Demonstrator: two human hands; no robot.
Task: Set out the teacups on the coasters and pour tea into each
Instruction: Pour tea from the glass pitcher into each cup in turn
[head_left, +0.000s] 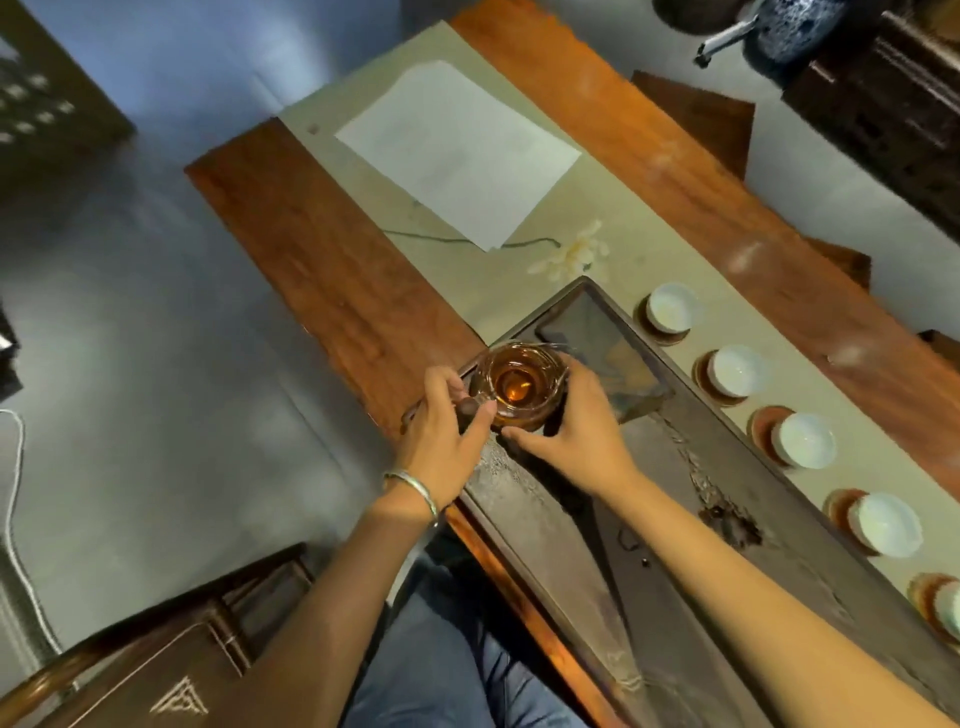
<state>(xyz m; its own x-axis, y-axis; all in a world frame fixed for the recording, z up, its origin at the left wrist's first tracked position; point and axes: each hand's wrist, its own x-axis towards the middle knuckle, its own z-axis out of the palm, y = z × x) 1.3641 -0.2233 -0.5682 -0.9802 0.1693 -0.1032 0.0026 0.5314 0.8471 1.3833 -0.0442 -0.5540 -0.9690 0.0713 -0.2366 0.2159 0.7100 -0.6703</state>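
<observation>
Glass pitcher of tea held between my two hands, centre of the frame.

My left hand (441, 431) grips the glass pitcher (519, 387) at its handle; my right hand (576, 431) cups its right side. White teacups (737, 370) sit on coasters (702, 375) along the right edge.

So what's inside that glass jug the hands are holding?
Amber-brown tea sits in the glass jug, seen from above through its open top. The left hand and right hand wrap its sides, so the lower walls and base are hidden.
</observation>
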